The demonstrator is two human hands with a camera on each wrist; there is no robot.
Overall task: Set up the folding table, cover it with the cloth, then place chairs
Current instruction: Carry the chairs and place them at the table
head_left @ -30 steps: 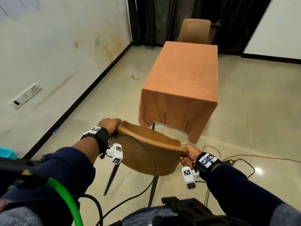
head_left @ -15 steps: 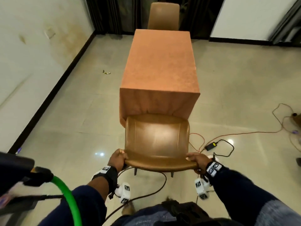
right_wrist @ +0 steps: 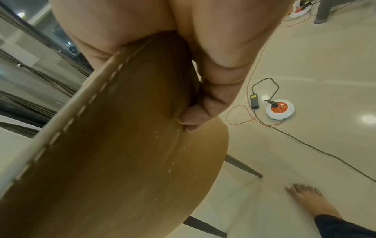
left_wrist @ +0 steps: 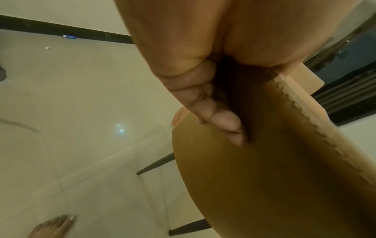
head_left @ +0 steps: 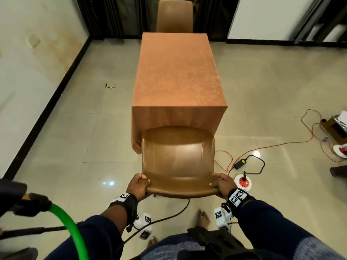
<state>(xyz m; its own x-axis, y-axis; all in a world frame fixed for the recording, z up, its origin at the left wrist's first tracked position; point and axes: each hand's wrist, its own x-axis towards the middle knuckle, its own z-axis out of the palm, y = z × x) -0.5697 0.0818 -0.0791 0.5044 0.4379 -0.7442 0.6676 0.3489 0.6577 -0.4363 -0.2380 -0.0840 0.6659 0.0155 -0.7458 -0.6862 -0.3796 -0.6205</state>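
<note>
A tan leather chair [head_left: 178, 162] stands at the near end of the table [head_left: 178, 76], which an orange cloth covers down its sides. The chair's seat reaches under the cloth's front drape. My left hand [head_left: 138, 186] grips the left corner of the chair's backrest top, thumb in front. My right hand [head_left: 221, 185] grips the right corner the same way. In the left wrist view my fingers [left_wrist: 221, 122] curl against the chair back [left_wrist: 274, 185]. The right wrist view shows my fingers [right_wrist: 207, 111] wrapped round the stitched backrest [right_wrist: 122, 153]. A second tan chair [head_left: 174, 15] stands at the table's far end.
A round white and orange power socket [head_left: 244, 182] with a black adapter [head_left: 239, 164] and orange cable [head_left: 272, 145] lies on the floor right of the chair. My bare feet [head_left: 202, 218] stand behind it. A wall [head_left: 28, 76] runs along the left; dark curtains [head_left: 116, 15] hang behind.
The chair has come round to the table's near end and moved forward, its seat now sliding under the cloth. Both hands stay gripping the backrest top.
</note>
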